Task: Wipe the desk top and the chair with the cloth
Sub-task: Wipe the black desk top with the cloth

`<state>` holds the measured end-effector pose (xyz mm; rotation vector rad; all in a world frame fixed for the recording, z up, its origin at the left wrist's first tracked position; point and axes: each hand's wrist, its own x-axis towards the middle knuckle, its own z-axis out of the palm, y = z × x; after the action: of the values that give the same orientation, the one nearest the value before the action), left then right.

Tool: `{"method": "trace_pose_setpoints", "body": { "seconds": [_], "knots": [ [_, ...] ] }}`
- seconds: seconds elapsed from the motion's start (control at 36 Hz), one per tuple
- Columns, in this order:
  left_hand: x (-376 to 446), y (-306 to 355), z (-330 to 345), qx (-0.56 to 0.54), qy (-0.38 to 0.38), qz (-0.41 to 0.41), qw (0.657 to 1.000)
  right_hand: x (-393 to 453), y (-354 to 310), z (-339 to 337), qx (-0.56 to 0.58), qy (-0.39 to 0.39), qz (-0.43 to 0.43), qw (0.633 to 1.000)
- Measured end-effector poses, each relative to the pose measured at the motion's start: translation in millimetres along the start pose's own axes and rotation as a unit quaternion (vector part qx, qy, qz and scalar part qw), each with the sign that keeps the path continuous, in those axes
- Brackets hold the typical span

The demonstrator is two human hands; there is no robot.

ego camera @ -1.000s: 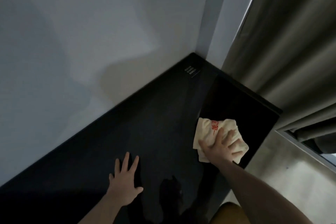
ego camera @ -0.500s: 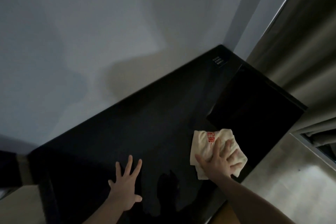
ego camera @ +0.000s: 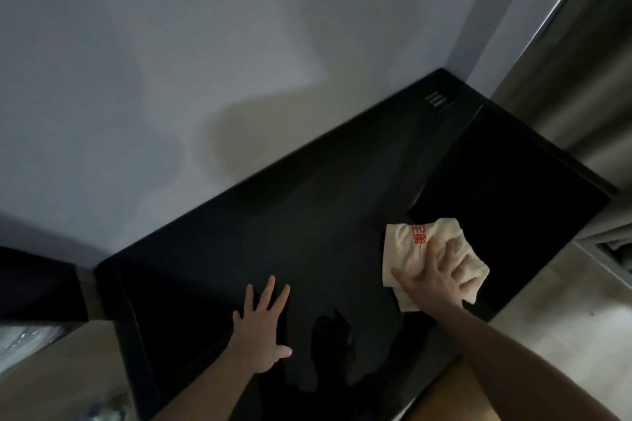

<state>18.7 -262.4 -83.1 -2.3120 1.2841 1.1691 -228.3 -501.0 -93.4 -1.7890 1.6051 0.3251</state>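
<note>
A glossy black desk top (ego camera: 290,232) runs diagonally from lower left to a far right corner against a pale wall. A cream cloth (ego camera: 410,249) with red printing lies on its right part. My right hand (ego camera: 434,280) presses flat on the cloth, fingers spread and straight. Left of it, my left hand (ego camera: 263,328) rests flat on the bare desk top with fingers splayed. No chair can be made out for certain; a tan rounded surface (ego camera: 455,396) shows at the bottom right.
A darker black panel (ego camera: 506,202) covers the desk's right end. A small socket plate (ego camera: 436,101) sits near the far corner. Grey curtains (ego camera: 581,61) hang at right above a concrete floor (ego camera: 564,311). A wooden surface (ego camera: 51,379) adjoins the desk at lower left.
The view has swung left, showing the desk's left end. My right hand and the cloth slid slightly toward the near edge. My left hand stays planted.
</note>
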Motion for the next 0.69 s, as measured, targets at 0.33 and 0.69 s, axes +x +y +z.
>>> {"method": "trace_pose_setpoints", "body": {
  "seconds": [0.33, 0.69],
  "knots": [
    [-70.1, -85.9, 54.6, 0.017, 0.038, 0.018, 0.999, -107.9, -26.5, 109.8, -0.015, 0.003, -0.007, 1.000],
    [-158.5, -203.2, 101.6, -0.051, 0.125, 0.028, 0.991, -274.7, -108.2, 274.0, -0.016, -0.055, -0.033, 0.998]
  ]
}}
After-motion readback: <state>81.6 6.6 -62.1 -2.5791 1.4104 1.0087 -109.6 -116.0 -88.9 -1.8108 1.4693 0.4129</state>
